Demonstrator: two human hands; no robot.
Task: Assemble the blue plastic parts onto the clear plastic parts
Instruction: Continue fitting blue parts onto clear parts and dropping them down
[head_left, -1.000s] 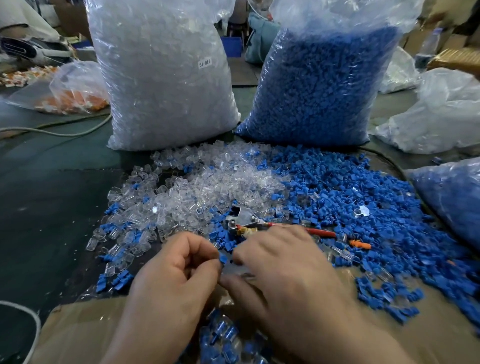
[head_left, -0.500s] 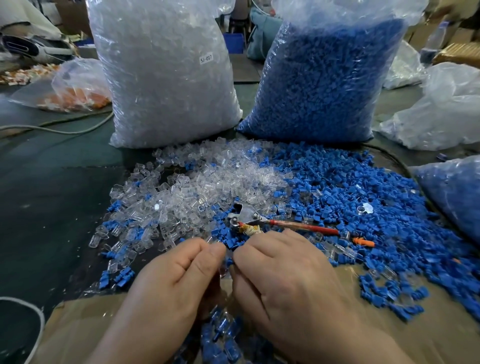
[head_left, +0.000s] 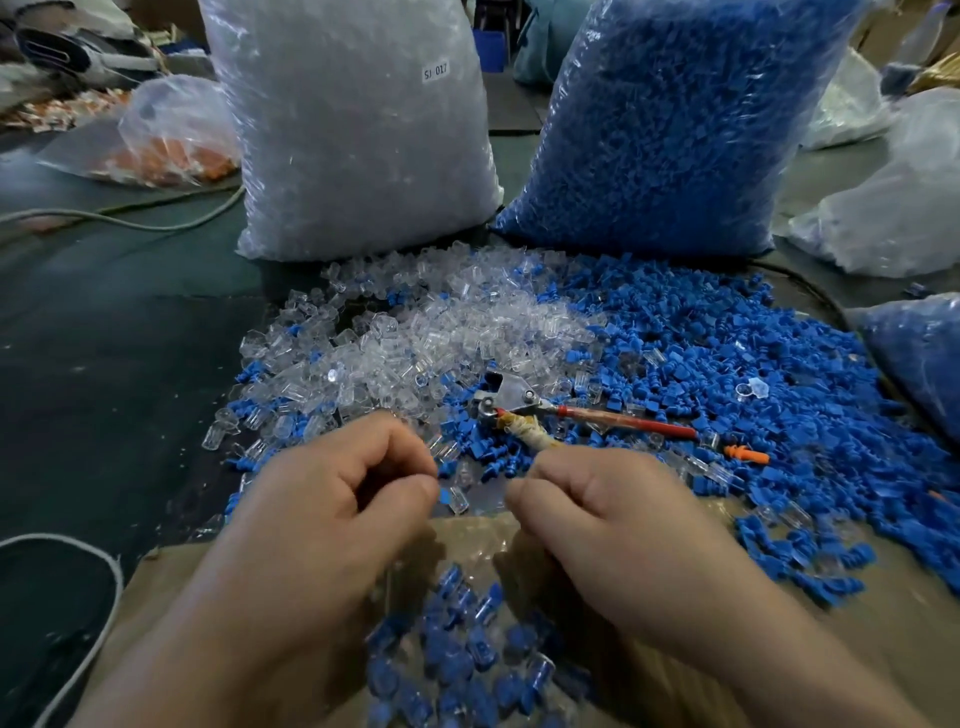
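Loose clear plastic parts lie heaped on the dark table, with a wide spread of blue plastic parts to their right. My left hand and my right hand hover side by side at the near edge, both with curled fingers. A clear part with a blue insert sits just past my left thumb tip; whether the thumb holds it I cannot tell. Nothing shows in my right hand. Below the hands lies a heap of assembled blue-and-clear pieces on cardboard.
A big bag of clear parts and a big bag of blue parts stand at the back. A red-handled metal tool lies just beyond my right hand. A white cord loops at the left; another blue bag sits at the right.
My hands were pressed together around a piece; they have drawn apart, leaving a gap with the blue-and-clear piece by my left thumb.
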